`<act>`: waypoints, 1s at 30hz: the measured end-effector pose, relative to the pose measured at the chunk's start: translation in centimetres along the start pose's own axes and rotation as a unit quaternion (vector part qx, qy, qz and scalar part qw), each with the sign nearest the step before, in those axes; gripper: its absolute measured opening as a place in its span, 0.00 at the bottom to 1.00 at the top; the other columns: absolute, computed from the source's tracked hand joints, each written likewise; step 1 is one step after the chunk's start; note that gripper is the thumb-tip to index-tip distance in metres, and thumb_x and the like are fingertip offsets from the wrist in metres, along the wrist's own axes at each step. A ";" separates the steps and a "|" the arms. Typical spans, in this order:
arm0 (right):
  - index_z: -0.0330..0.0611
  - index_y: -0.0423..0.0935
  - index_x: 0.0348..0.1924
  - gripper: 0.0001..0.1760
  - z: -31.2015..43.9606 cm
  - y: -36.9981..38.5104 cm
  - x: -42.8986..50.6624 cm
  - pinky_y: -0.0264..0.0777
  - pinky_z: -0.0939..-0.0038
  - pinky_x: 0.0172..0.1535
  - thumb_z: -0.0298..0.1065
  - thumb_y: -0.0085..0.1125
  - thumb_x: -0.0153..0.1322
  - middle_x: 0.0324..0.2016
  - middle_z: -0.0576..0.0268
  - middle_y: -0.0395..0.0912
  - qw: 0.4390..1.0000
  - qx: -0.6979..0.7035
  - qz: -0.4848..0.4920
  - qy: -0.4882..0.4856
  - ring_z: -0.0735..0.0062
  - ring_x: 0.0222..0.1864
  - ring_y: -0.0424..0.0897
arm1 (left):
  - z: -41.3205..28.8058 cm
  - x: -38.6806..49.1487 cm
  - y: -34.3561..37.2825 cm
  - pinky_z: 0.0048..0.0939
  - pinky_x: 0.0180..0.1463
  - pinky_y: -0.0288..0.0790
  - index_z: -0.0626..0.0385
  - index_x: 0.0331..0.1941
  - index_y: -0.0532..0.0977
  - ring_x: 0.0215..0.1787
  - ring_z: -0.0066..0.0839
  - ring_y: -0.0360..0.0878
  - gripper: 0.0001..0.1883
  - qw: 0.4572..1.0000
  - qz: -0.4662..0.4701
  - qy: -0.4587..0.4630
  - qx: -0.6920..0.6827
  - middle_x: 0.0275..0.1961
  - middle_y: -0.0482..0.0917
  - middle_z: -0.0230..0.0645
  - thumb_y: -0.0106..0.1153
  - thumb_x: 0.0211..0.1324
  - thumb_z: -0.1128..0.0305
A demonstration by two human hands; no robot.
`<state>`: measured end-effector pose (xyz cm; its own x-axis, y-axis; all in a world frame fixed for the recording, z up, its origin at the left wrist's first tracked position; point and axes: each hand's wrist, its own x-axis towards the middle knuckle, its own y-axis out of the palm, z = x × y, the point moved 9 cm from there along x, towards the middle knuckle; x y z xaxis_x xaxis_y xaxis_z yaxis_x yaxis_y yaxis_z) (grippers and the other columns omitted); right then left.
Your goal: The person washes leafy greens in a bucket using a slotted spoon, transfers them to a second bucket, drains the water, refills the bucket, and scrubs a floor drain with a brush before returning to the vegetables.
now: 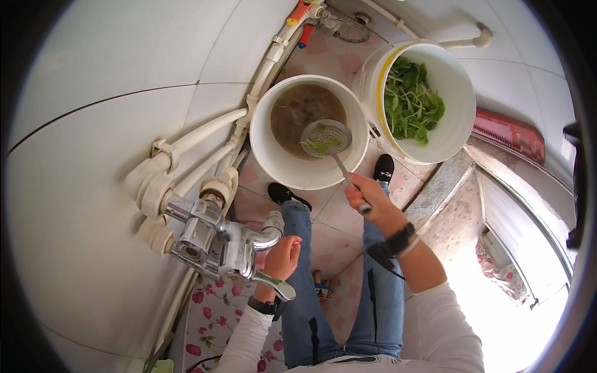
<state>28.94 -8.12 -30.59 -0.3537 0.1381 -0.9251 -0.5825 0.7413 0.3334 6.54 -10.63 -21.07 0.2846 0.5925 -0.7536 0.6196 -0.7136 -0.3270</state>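
My right hand point(370, 198) grips the handle of a perforated metal skimmer point(327, 136). A few small green leaf pieces point(322, 145) lie on the skimmer's round head, which is over a white bucket point(309, 175). Murky brown water point(294, 109) fills the lower part of that bucket. Beside my left knee, my left hand point(281, 259) has loosely curled fingers, and nothing shows in it; its palm side is partly hidden. A chrome faucet point(219, 238) juts from the wall close to it, its lever in front of my wrist. Leafy greens point(413, 100) lie inside a second white bucket point(454, 126), tilted in view.
Cream plastic pipes point(263, 79) run along the tiled wall at left. Valves with orange and red handles point(300, 13) are at the top. A red plastic crate-like object point(510, 135) lies right of the greens bucket. A raised ledge point(440, 191) borders the pink-patterned floor point(336, 242).
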 end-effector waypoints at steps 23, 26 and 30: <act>0.54 0.62 0.69 0.28 5.7 3.4 -5.9 0.64 0.70 0.15 0.36 0.50 0.75 0.17 0.64 0.71 0.829 -0.520 -0.057 -0.198 0.76 0.12 0.69 | 0.4 -0.3 -0.9 0.29 0.45 0.75 0.58 0.46 0.75 0.41 0.33 0.82 0.08 1.000 -0.015 0.024 -0.010 0.42 0.81 0.39 0.54 0.65 0.71; 0.43 0.72 0.59 0.21 10.3 4.9 -4.1 0.75 0.57 0.29 0.34 0.48 0.73 0.23 0.50 0.80 0.539 -0.737 -0.160 -0.374 0.55 0.24 0.81 | 0.2 0.0 -0.3 0.30 0.45 0.75 0.58 0.46 0.75 0.42 0.34 0.82 0.08 1.000 -0.004 0.028 0.007 0.42 0.81 0.39 0.53 0.66 0.71; 0.37 0.79 0.44 0.14 13.6 7.1 1.3 0.77 0.51 0.39 0.31 0.49 0.70 0.29 0.44 0.82 0.400 -0.813 -0.256 -0.339 0.46 0.36 0.83 | 1.4 0.2 0.0 0.30 0.45 0.75 0.58 0.46 0.75 0.41 0.34 0.82 0.08 1.000 -0.011 0.019 -0.015 0.42 0.81 0.39 0.54 0.65 0.71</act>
<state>34.30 6.26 -31.93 0.0747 0.7956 -0.6013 -0.3524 -0.5430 -0.7622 5.61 -11.03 -21.99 0.2980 0.6216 -0.7245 0.6474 -0.6894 -0.3251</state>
